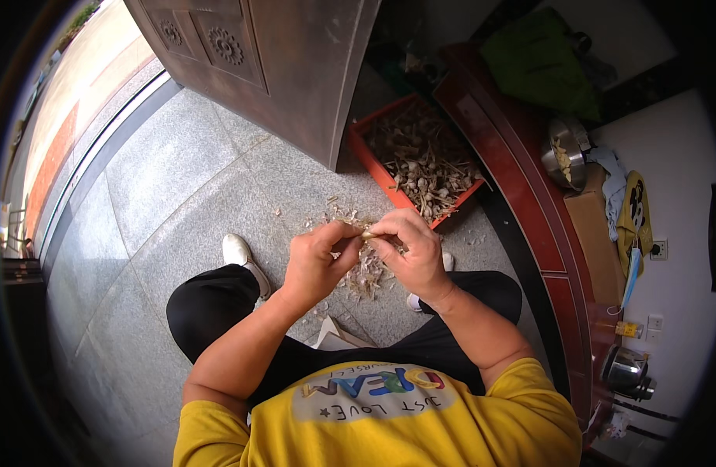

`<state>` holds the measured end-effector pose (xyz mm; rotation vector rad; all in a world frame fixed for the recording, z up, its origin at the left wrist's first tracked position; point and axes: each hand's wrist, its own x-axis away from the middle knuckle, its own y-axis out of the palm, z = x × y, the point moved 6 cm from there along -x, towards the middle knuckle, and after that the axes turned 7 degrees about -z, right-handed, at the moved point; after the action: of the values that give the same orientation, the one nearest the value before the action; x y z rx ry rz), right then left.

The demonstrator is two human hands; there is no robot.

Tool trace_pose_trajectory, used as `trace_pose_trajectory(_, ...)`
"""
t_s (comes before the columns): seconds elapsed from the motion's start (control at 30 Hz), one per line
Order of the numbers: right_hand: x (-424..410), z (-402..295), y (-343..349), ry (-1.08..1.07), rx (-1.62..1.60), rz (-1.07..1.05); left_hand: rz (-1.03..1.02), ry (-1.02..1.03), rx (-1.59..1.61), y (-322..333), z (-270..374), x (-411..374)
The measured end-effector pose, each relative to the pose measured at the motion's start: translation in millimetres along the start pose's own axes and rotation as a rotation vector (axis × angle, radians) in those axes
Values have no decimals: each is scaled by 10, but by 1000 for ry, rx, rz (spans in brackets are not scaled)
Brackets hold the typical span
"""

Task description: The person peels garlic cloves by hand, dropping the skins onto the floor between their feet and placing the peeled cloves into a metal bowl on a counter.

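A small pale garlic clove (367,235) is pinched at the fingertips of both hands, above the floor between my knees. My left hand (318,255) grips its left end with thumb and forefinger. Thumb and fingers of my right hand (415,248) close on the other end, covering much of it. Below the hands, papery garlic skins (367,277) lie scattered in a heap on the stone floor. Just beyond my right hand stands an orange-red plastic crate (376,166) with many dried garlic bulbs (419,175), their stalks still attached.
A brown panelled door (299,70) stands ajar ahead. Along the right runs a red cabinet (524,216), bearing a metal bowl (575,156) with peeled cloves, a cardboard box (588,233) and a steel kettle (625,366). A blue face mask (631,277) hangs near the wall.
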<state>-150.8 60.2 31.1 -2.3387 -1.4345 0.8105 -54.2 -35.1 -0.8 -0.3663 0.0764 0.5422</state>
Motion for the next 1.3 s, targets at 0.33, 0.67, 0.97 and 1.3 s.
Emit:
trace_pose_trajectory(0.33, -4, -15, -18, -14, -14, 5, -109, -318, 600, 112, -243, 20)
trace_pose_trajectory(0.67, 34, -52, -13, -60, 103, 23, -109, -283, 524, 114, -226, 42)
trace_pose_trajectory(0.97, 67, 42, 28, 32, -38, -16, -104, -288, 621, 121, -236, 45)
trace_pose_trajectory(1.3, 103, 191, 103, 175, -153, 12, -123, -439, 851, 253, -342, 76)
